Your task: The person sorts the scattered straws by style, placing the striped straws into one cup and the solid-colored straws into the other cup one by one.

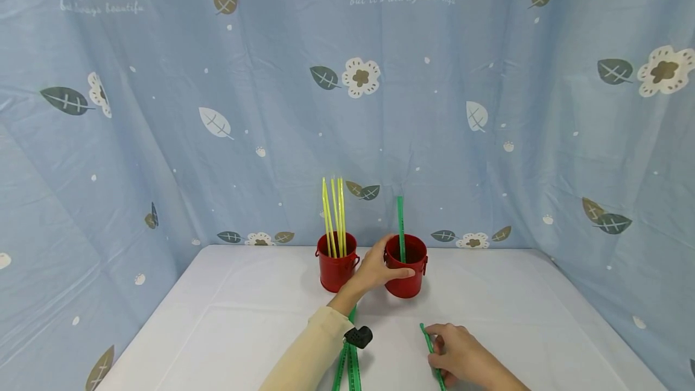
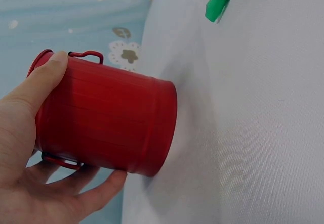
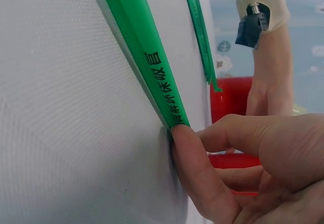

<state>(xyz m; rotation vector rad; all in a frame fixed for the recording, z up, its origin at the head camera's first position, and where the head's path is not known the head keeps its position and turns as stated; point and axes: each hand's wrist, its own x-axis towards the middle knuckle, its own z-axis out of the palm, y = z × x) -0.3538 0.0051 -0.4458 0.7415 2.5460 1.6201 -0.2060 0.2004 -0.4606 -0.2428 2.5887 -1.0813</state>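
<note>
My left hand [image 1: 376, 268] grips the right-hand small red bucket [image 1: 403, 287] by its side, thumb at the front. In the left wrist view the thumb lies near the rim of the same bucket [image 2: 109, 115], and the fingers are round the far side. One green wrapped straw [image 1: 402, 228] stands upright inside it. Nearer the front, my right hand [image 1: 460, 352] pinches another green straw [image 3: 147, 47] between thumb and finger, low over the white tabletop. Black print shows on its wrapper.
To the left stands a second red bucket [image 1: 335, 275] with several yellow straws [image 1: 336, 216] in it. More green straws [image 1: 353, 367] lie on the white table [image 1: 233, 312], partly under my left forearm. Behind the table hangs a blue patterned curtain [image 1: 271, 107].
</note>
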